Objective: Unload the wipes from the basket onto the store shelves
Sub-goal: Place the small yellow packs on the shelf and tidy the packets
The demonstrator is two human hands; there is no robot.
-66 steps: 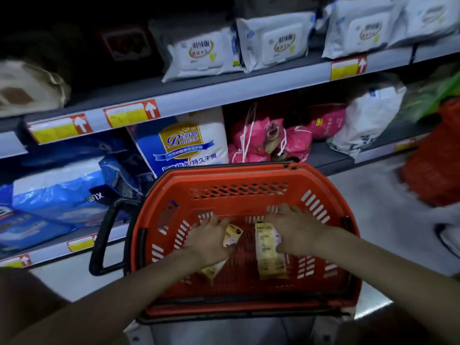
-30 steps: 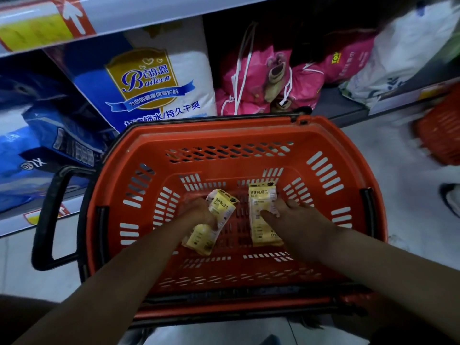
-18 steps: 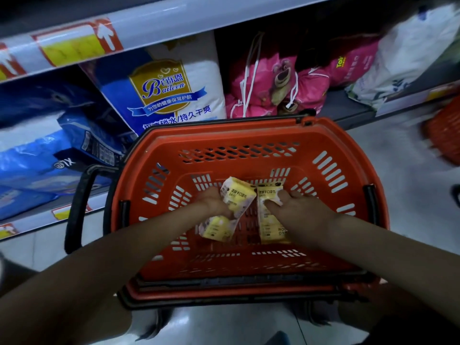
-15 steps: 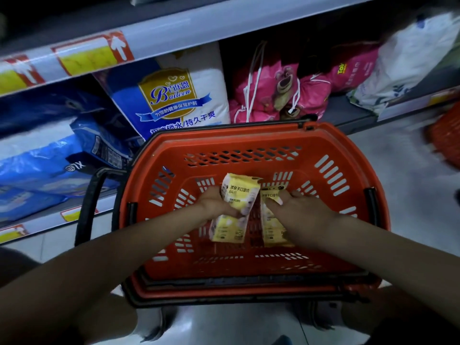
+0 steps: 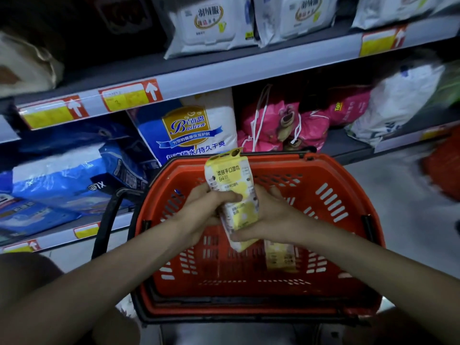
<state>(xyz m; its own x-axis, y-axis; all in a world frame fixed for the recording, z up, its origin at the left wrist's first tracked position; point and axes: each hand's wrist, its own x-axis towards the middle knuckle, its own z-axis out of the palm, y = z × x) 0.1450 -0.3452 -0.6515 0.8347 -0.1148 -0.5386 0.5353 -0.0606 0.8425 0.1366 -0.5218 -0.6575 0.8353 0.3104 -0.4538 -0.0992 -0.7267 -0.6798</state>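
Left thumb (image 5: 230, 196) lies across the printed front of the yellow wipes pack (image 5: 230, 180), the other left fingers curled round behind it, so my read is that the left hand (image 5: 204, 217) grips the pack near its middle. Right fingers (image 5: 272, 194) wrap the pack's right edge and back, and the right thumb presses at the lower end; the right hand (image 5: 272, 221) holds it too, a firm pinch, not loose. The pack is off the basket floor, raised above the middle of the orange basket (image 5: 348, 175). It stands close to upright: long axis runs up and down in the view, the top end with the hang hole points up toward the shelves and tips slightly left, the printed face is toward me, and the bottom end points down into the basket. I see a second yellow pack (image 5: 280, 257) lying flat on the basket floor just below the right wrist, long axis running near to far. The basket's black handle (image 5: 107, 220) hangs off its left side. Behind the basket, the lower shelf holds a blue and white bag (image 5: 189, 130) and pink bags (image 5: 286, 123). The upper shelf edge (image 5: 224, 70) carries a yellow price tag (image 5: 129, 95), with white wipes packs (image 5: 211, 21) above it.
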